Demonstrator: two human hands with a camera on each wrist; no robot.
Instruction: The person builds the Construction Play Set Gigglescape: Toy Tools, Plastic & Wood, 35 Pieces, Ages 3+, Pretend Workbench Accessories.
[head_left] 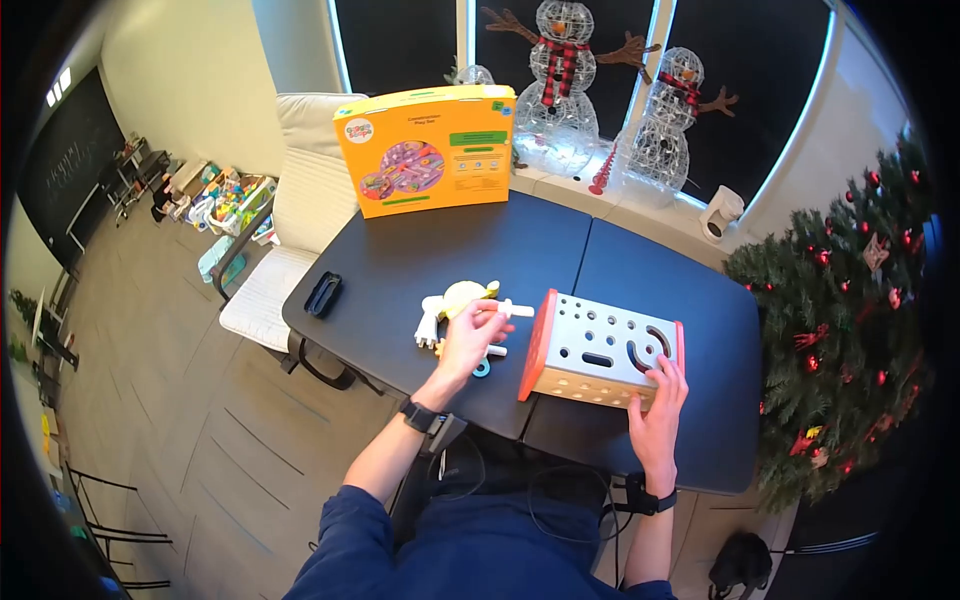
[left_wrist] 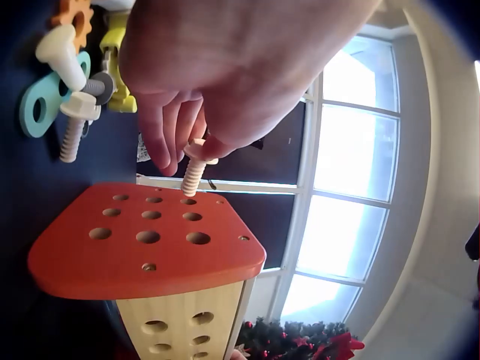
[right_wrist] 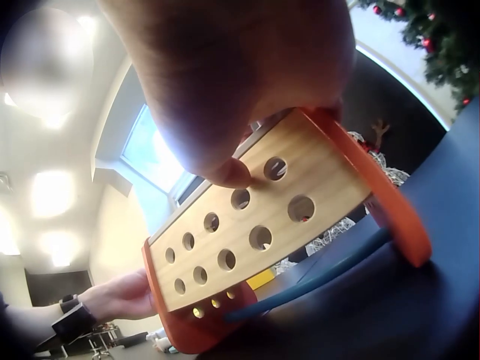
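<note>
My left hand (head_left: pixel 466 342) pinches a cream toy bolt (left_wrist: pixel 193 178) between thumb and fingertips. Its threaded end points at a hole in the far row of the red end panel (left_wrist: pixel 146 259), which belongs to a wooden toy box (head_left: pixel 610 335) full of round holes. Over the box's other end lies my right hand (head_left: pixel 657 415), holding it with fingers on the grey top and thumb (right_wrist: pixel 231 174) against the light wooden side. Left of the box are loose pieces: a second cream bolt (left_wrist: pixel 73 131), a white bolt (left_wrist: pixel 61 54), a grey bolt (left_wrist: pixel 97 88) and a teal strip (left_wrist: pixel 39 109).
A yellow piece (left_wrist: pixel 115 64) and an orange gear (left_wrist: pixel 73 19) lie among the loose parts. Farther back on the black table (head_left: pixel 545 235) stands a large yellow carton (head_left: pixel 425 150). A dark case (head_left: pixel 323 295) sits at the left edge; a decorated tree (head_left: pixel 850 330) is at right.
</note>
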